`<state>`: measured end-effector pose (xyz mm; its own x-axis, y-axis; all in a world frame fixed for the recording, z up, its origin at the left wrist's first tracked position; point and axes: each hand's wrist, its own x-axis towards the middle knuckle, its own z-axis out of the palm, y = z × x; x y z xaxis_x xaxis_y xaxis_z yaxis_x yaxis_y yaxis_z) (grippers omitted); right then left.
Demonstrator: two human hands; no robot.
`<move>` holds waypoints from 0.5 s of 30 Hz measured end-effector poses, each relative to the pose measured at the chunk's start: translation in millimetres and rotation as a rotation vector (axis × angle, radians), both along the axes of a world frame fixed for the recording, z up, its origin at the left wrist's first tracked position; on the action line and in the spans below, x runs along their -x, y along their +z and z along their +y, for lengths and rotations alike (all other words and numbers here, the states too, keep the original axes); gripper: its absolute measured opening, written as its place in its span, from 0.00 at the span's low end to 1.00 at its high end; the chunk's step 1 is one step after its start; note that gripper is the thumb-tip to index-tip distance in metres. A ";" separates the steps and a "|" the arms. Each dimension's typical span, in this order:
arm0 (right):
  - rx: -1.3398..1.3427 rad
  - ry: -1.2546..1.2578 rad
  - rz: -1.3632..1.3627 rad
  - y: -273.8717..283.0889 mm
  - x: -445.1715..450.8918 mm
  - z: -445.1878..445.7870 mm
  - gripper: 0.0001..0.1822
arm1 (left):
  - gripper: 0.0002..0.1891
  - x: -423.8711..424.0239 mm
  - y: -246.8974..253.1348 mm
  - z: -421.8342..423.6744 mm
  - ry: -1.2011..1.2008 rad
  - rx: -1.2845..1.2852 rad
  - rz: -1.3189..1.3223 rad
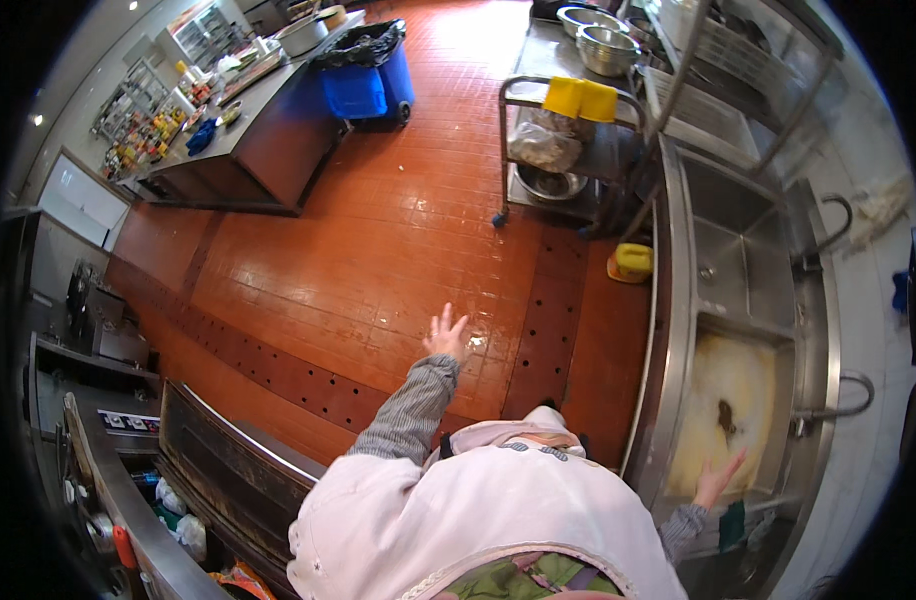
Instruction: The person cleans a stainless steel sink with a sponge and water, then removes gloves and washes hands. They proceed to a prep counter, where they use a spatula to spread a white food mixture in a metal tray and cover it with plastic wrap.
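My left hand (446, 336) is held out in front of me over the tiled floor (338, 262), fingers spread, touching nothing. Off to the right, my right hand (718, 478) hovers at the near end of a stainless steel sink basin (783, 405), its fingers apart and holding nothing. Cloudy, yellowish foamy water fills that basin, with a dark patch near its middle. A curved metal faucet (857, 390) rises on the basin's far side. Close to my right hand lies a dark green cloth or pad (732, 525) by the basin's near edge.
Ahead stands a metal trolley (506, 150) with yellow cloths (580, 99), bags and a bowl. A yellow jug (632, 262) is on the floor beside the sinks. Farther off are a blue wheeled bin (364, 90) and a counter (266, 112). A stainless steel kitchen unit (154, 555) borders the left.
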<state>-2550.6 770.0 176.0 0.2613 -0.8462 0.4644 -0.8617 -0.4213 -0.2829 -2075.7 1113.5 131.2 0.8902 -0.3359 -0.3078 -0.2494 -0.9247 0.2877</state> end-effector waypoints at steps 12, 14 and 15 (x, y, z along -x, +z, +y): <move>-0.173 0.489 -0.170 -25.4 -505.0 -118.3 0.09 | 0.07 -115.9 -68.4 231.2 1.185 0.038 0.133; -0.204 0.655 -0.200 -11.3 -602.7 -96.8 0.07 | 0.09 -134.2 -27.1 217.8 1.497 0.229 0.281; -0.222 0.784 -0.194 5.3 -655.8 -74.5 0.06 | 0.11 -128.1 -33.8 229.4 1.593 0.204 0.309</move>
